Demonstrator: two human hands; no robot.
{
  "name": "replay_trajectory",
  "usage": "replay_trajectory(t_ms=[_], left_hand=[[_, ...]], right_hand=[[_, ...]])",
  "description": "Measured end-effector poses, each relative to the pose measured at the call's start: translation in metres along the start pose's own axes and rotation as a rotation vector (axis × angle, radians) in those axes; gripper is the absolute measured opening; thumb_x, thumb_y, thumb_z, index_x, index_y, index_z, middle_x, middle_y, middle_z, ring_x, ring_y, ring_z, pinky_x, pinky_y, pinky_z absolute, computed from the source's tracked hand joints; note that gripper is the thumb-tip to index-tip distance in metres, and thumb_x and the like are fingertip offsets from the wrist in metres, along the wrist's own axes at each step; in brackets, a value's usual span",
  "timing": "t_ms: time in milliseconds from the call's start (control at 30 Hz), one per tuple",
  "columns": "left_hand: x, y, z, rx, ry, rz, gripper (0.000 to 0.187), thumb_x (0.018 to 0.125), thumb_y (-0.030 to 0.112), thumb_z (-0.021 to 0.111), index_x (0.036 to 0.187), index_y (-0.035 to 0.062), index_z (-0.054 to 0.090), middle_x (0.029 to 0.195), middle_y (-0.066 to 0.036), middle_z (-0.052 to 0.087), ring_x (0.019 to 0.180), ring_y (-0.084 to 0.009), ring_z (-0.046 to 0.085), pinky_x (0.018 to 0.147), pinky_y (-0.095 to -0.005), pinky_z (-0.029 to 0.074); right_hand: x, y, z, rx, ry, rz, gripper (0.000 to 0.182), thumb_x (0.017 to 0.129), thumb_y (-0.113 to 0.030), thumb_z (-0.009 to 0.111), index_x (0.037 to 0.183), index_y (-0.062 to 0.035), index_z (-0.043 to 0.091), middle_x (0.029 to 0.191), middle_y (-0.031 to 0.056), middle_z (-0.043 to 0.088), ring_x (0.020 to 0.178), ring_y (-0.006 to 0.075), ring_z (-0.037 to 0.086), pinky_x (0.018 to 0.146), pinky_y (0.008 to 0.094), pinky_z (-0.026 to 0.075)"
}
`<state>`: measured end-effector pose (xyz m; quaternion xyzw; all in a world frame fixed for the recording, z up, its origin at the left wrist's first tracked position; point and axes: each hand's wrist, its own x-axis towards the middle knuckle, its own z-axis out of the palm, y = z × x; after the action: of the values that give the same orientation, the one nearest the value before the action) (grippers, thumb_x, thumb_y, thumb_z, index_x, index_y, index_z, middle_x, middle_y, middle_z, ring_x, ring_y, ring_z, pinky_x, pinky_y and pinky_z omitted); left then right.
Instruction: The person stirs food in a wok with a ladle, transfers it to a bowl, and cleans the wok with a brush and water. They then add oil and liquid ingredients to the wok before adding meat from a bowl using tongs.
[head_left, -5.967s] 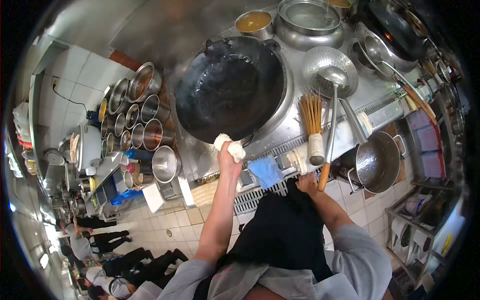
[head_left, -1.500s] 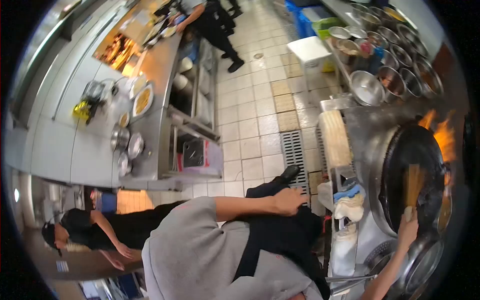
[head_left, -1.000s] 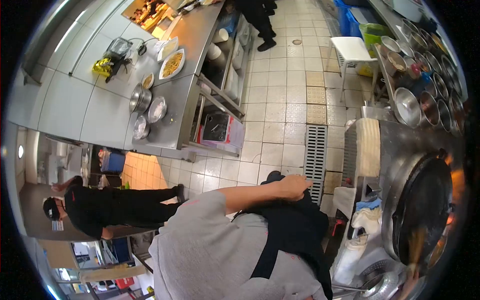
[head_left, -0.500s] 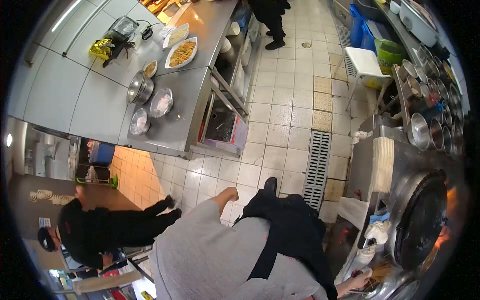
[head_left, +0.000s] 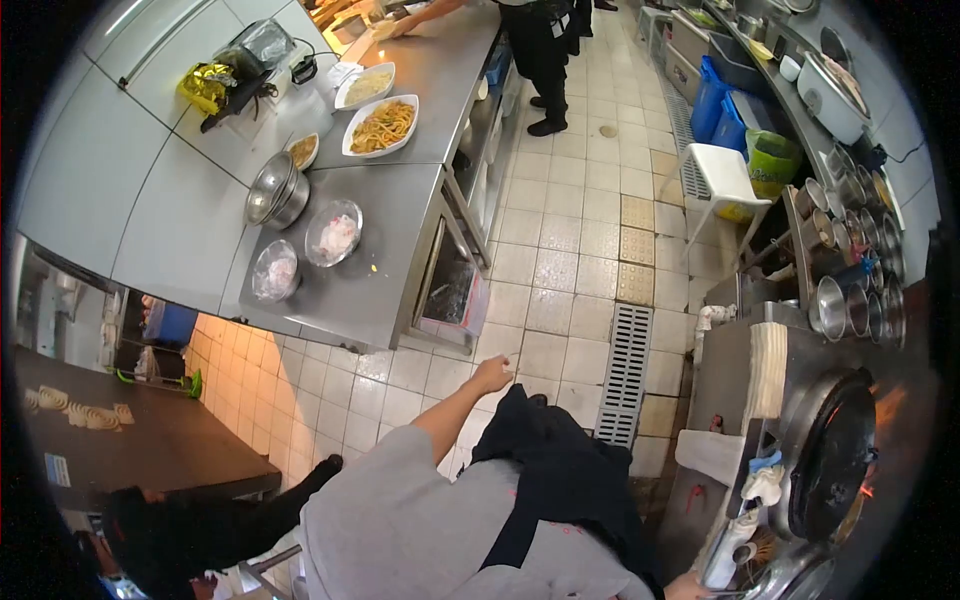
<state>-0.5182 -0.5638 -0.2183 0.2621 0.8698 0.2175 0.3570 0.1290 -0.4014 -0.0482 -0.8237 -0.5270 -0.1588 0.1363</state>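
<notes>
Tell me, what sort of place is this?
Most likely a restaurant kitchen: there is a large black wok with flames beside it, a white dish of noodle-like food on a steel counter, and clustered metal containers.

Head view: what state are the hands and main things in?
Left hand: no held object visible
Right hand: cut off, grip unclear
Wok: on the stove, flames beside it
Largest white dish: filled with noodle-like food
Metal bowl pair by the wall: stacked
White stool: upright
</notes>
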Motion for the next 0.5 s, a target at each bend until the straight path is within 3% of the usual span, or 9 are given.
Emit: replay_trajectory(t_ms=[67,133,167,233,267,400,500], left_hand=[[-0.003,-0.047,0.011,0.082,-0.038,-0.044,0.049,0.077,0.031,0.064,0.115,0.0006,0.062,0.112,-0.025,0.063,0.108,-0.0388,0.06,0.095,-0.0425,0.047],[-0.011,-0.091,0.02,0.212,-0.159,-0.124,0.048,0.076,0.031,0.064,0.11,-0.0019,0.064,0.114,-0.026,0.062,0.109,-0.0388,0.06,0.095,-0.0422,0.047],[-0.015,-0.112,0.026,0.305,-0.245,-0.159,0.047,0.076,0.031,0.064,0.107,-0.0034,0.066,0.114,-0.027,0.062,0.109,-0.0389,0.06,0.095,-0.0419,0.047],[-0.037,-0.125,0.024,0.247,-0.387,-0.412,0.046,0.076,0.031,0.063,0.103,-0.0052,0.067,0.115,-0.028,0.062,0.109,-0.0391,0.06,0.094,-0.0418,0.049],[-0.048,-0.134,0.027,0.243,-0.406,-0.418,0.046,0.076,0.031,0.063,0.104,-0.0057,0.067,0.114,-0.028,0.062,0.108,-0.0394,0.061,0.093,-0.042,0.049],[-0.057,-0.125,0.023,0.218,-0.453,-0.459,0.046,0.075,0.027,0.062,0.105,-0.0076,0.066,0.113,-0.029,0.062,0.108,-0.04,0.06,0.091,-0.0421,0.05],[-0.029,-0.099,0.015,0.233,-0.437,-0.361,0.044,0.075,0.027,0.062,0.103,-0.0071,0.066,0.112,-0.03,0.062,0.108,-0.0401,0.06,0.091,-0.0431,0.05]], right_hand=[[-0.015,-0.013,-0.014,0.06,-0.13,-0.031,0.054,0.089,-0.032,0.06,0.128,0.0036,0.052,0.095,0.0206,0.066,0.075,0.0352,0.064,0.067,0.0458,0.053],[-0.012,-0.003,-0.006,0.063,-0.393,0.108,0.053,0.089,-0.031,0.06,0.128,0.0036,0.052,0.095,0.0206,0.066,0.075,0.0352,0.064,0.066,0.0459,0.053],[-0.01,0.001,-0.003,0.063,-0.447,0.135,0.053,0.088,-0.031,0.06,0.128,0.0036,0.052,0.095,0.0206,0.066,0.075,0.0352,0.064,0.066,0.0459,0.053],[-0.001,0.01,0.003,0.056,-0.519,0.168,0.052,0.088,-0.03,0.06,0.127,0.0036,0.052,0.095,0.0206,0.066,0.075,0.0352,0.064,0.066,0.046,0.053],[0.004,0.013,0.005,0.047,-0.545,0.186,0.052,0.088,-0.03,0.06,0.127,0.0036,0.052,0.095,0.0206,0.066,0.075,0.0353,0.064,0.066,0.046,0.053],[0.035,0.028,0.017,0.001,-0.619,0.271,0.051,0.088,-0.029,0.059,0.127,0.0036,0.052,0.095,0.0206,0.066,0.074,0.0353,0.064,0.065,0.0462,0.053],[0.073,0.049,0.028,-0.037,-0.63,0.343,0.05,0.088,-0.028,0.059,0.126,0.0035,0.053,0.095,0.0206,0.066,0.074,0.0354,0.064,0.065,0.0463,0.053]])
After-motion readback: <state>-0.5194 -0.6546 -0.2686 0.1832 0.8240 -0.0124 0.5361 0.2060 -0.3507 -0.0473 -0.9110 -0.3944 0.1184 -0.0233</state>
